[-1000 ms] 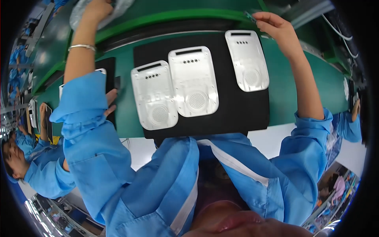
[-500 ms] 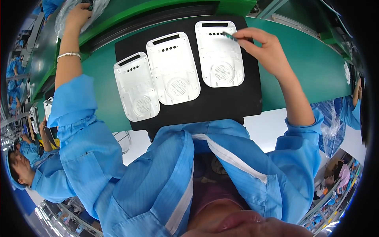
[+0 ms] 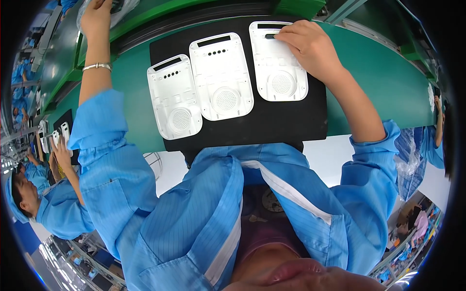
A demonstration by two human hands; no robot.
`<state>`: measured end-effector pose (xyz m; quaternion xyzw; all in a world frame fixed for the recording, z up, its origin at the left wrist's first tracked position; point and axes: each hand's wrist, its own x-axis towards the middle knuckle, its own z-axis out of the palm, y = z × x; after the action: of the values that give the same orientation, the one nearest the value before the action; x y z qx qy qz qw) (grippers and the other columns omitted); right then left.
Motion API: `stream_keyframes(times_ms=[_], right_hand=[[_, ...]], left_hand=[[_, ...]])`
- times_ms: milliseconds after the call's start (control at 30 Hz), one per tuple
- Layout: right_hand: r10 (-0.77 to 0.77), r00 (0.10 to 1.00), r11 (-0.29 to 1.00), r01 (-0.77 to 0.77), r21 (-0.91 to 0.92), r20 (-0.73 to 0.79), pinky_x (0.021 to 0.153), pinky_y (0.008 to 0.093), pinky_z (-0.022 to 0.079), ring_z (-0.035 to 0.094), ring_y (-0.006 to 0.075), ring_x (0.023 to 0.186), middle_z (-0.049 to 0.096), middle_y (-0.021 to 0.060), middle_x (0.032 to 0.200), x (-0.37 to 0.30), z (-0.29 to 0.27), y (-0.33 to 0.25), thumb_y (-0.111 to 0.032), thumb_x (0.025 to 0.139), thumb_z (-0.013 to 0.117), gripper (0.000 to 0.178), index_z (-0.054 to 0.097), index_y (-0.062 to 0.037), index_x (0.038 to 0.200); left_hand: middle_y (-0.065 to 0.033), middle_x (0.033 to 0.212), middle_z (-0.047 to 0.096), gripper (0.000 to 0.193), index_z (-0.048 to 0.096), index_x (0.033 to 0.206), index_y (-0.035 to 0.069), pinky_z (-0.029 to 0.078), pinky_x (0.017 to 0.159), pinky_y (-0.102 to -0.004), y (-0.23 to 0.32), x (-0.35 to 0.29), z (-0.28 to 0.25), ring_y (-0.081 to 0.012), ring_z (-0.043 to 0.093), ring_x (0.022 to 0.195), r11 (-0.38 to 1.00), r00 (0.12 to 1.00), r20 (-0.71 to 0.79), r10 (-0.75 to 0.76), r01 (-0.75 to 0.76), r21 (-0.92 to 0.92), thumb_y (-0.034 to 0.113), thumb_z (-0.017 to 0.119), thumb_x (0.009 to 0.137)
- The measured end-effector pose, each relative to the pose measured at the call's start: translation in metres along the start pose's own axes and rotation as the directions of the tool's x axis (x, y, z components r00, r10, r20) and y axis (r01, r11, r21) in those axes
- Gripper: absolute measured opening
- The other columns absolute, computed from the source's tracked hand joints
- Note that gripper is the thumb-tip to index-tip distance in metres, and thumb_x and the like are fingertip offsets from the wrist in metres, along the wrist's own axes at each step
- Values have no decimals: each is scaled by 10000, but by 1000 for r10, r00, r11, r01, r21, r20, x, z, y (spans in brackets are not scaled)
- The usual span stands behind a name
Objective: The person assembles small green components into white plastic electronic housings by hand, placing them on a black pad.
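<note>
Three white plastic housing panels lie side by side: a left panel (image 3: pixel 170 99), a middle panel (image 3: pixel 221 72) and a right panel (image 3: pixel 276 63). Each has a slot at its far end and a round speaker grille nearer me. My right hand (image 3: pixel 310 48) is closed, pinching a small dark strip (image 3: pixel 271 36) over the right panel's row of holes, which it hides. At the far left, my left hand (image 3: pixel 97 20) reaches to a clear plastic bag (image 3: pixel 121 12). Its fingers are curled and partly cut off by the frame's edge; what they hold is hidden.
Under the panels lies a black mat (image 3: pixel 238 128) on a green table (image 3: pixel 359 102). A green rail (image 3: pixel 194 14) runs along the far side. A co-worker (image 3: pixel 58 203) in blue works at the left, with another person's sleeve (image 3: pixel 432 145) at the far right.
My right hand has moved left and lowered the dark strip from beside the holes to lie across them. My left hand stays at the bag. The whole view has shifted slightly.
</note>
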<state>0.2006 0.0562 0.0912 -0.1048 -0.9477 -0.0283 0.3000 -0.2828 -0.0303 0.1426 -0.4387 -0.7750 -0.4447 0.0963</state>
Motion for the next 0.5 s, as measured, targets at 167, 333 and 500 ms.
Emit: stream_keyframes(times_ms=[167, 333, 500], right_hand=[[65, 994, 998, -67, 16, 88, 797, 361, 479, 594, 255, 886, 656, 86, 949, -21, -20, -21, -3, 687, 623, 234, 683, -37, 910], [288, 950, 938, -305, 168, 118, 843, 355, 487, 597, 277, 969, 646, 106, 1022, -1, -35, -43, -25, 797, 604, 192, 674, -48, 974], [337, 889, 658, -459, 597, 311, 878, 285, 460, 605, 195, 973, 642, 90, 1066, 35, -23, -74, -79, 837, 604, 223, 649, -24, 1048]], left_hand=[[-153, 1016, 643, 425, 505, 1186, -80, 492, 859, -296, 35, -69, -6, -217, 639, 927, 706, 998, 59, -39, 69, -704, 93, 665, 833], [-85, 987, 657, 335, 600, 1130, 14, 502, 766, -260, 112, -154, -21, -149, 631, 878, 687, 983, 182, -35, 156, -709, 37, 657, 801], [-37, 976, 626, 241, 605, 1085, -9, 477, 759, -199, 131, -208, -26, -83, 590, 868, 763, 960, 276, 45, 146, -630, -14, 626, 844]])
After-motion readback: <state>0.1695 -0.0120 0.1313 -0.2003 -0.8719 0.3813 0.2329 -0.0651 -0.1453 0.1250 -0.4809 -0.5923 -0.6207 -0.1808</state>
